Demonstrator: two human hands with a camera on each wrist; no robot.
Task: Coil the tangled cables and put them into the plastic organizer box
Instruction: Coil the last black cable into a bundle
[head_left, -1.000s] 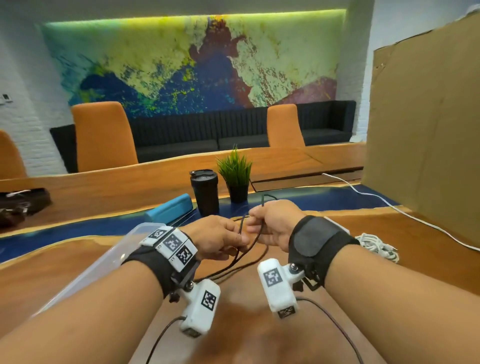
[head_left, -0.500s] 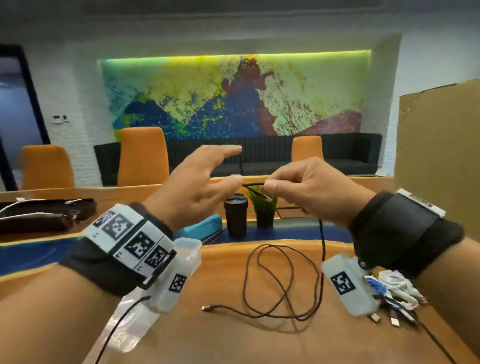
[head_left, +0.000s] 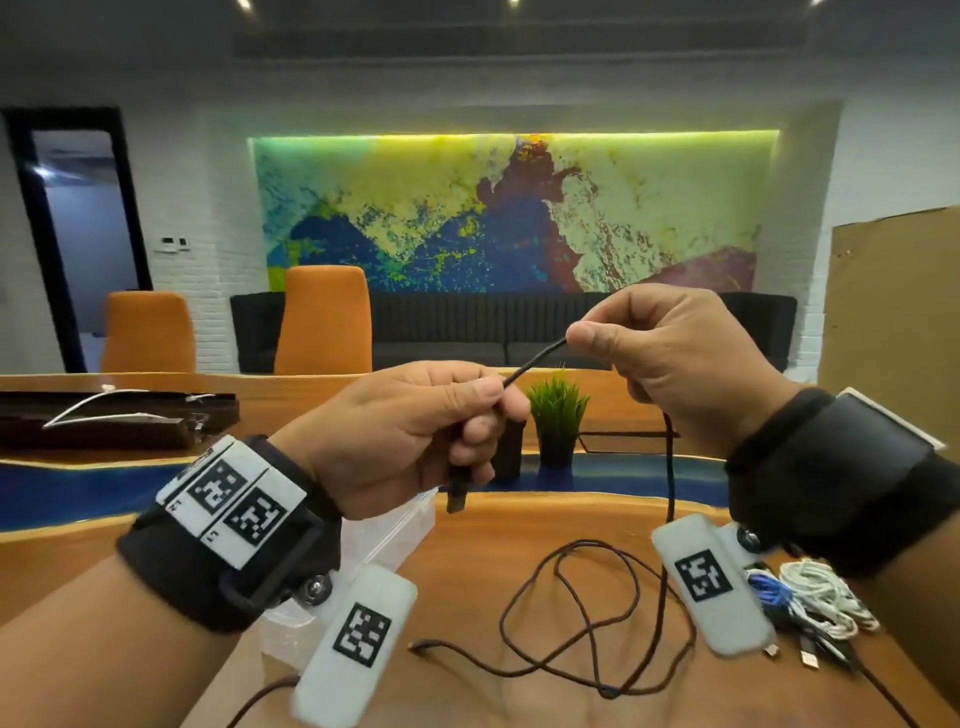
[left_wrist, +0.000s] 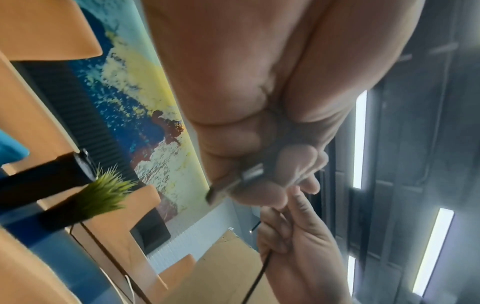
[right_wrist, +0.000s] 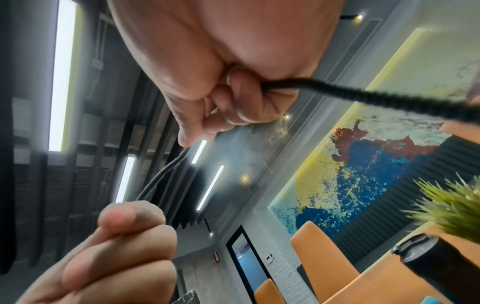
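Note:
A black braided cable (head_left: 535, 359) stretches between both raised hands. My left hand (head_left: 457, 415) grips its USB plug end (head_left: 456, 491), and the metal plug (left_wrist: 235, 181) pokes out below the curled fingers. My right hand (head_left: 597, 338) pinches the cable a short way along, and the cable (right_wrist: 376, 97) runs out under the curled fingers. From there it hangs down to loose loops (head_left: 587, 618) on the wooden table (head_left: 519, 519). The clear plastic organizer box (head_left: 384, 535) sits below my left wrist, partly hidden.
A pile of white, blue and black cables (head_left: 810, 603) lies at the right, behind my right wrist. A small potted plant (head_left: 557, 415) and a black tumbler (right_wrist: 441, 261) stand beyond the hands. Cardboard (head_left: 893, 296) stands at the far right.
Both hands rose from the table with the cable. The left hand, open half a second ago, has closed round the plug end; the right has slid up and to the right, stretching the cable between them.

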